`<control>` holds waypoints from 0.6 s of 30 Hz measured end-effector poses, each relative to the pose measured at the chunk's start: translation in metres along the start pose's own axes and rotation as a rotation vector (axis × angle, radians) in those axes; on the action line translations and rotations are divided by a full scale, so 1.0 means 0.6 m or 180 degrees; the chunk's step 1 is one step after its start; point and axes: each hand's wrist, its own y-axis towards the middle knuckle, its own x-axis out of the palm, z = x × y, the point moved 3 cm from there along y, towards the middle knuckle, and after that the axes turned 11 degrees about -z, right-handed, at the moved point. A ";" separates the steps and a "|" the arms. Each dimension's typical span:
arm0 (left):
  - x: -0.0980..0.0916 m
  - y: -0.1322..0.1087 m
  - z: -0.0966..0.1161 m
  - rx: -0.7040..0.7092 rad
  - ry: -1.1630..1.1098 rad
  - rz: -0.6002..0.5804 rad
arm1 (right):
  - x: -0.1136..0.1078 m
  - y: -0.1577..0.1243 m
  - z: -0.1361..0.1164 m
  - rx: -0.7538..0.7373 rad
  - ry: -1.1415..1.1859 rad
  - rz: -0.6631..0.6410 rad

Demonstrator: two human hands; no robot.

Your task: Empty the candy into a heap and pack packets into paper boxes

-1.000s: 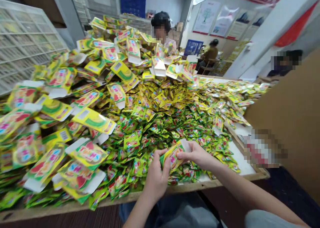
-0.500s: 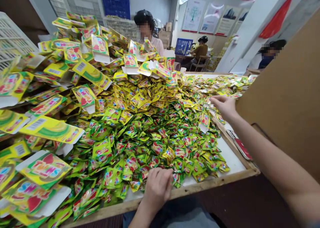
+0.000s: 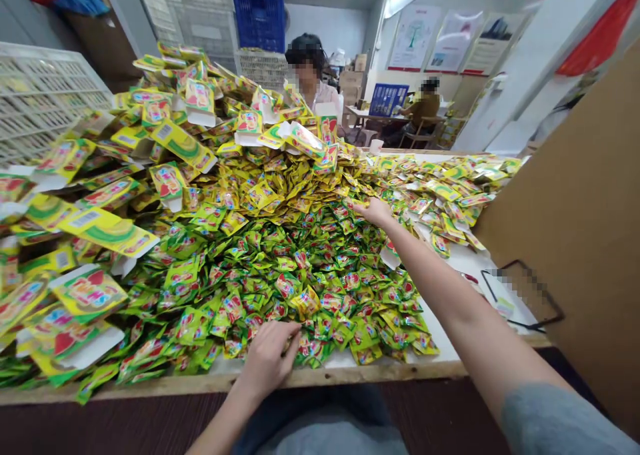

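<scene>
My left hand [image 3: 273,354] rests at the table's front edge with its fingers curled and the thumb drawn in. Whatever lies inside that grip is hidden. Green sachets [image 3: 320,345] printed with red fruit surround its fingertips. Farther out, my right hand [image 3: 374,210] reaches over the heap, its fingers stretched leftward and touching the small packets where green ones meet yellow sachets [image 3: 300,192]. A single yellow sachet [image 3: 305,302] lies among the green ones. Yellow open cartons [image 3: 107,232] with barcodes and fruit prints are piled on the left.
A wooden rim [image 3: 350,375] borders the white tabletop [image 3: 453,322]. Tall brown cardboard [image 3: 575,242] stands at the right beside a black wire frame [image 3: 523,295]. More yellow packs [image 3: 450,192] lie at the back right. A white crate [image 3: 45,102] stands left; a person [image 3: 325,95] sits opposite.
My right hand has moved left, from the packs at the right onto the sachet heap. My left hand stays near the front edge, fingers still curled. The view has shifted slightly.
</scene>
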 end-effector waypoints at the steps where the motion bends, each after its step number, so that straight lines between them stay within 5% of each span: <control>1: 0.000 -0.002 0.002 -0.0005 0.0072 0.0028 | 0.002 0.002 -0.002 0.0032 0.0020 -0.0029; 6: -0.004 -0.006 0.006 -0.0038 0.0301 0.0021 | -0.004 -0.021 -0.006 -0.0220 0.0400 0.0104; 10: -0.035 0.048 -0.021 -0.0647 0.0407 0.0449 | -0.010 -0.077 -0.002 -0.0427 0.0964 0.0082; 12: -0.048 0.100 -0.045 -0.1035 0.0518 0.0468 | -0.002 -0.117 -0.006 -0.0515 0.1266 -0.0214; 18: -0.050 0.222 -0.096 -0.1515 0.0370 -0.0310 | 0.057 -0.240 -0.038 -0.0521 0.3222 -0.1604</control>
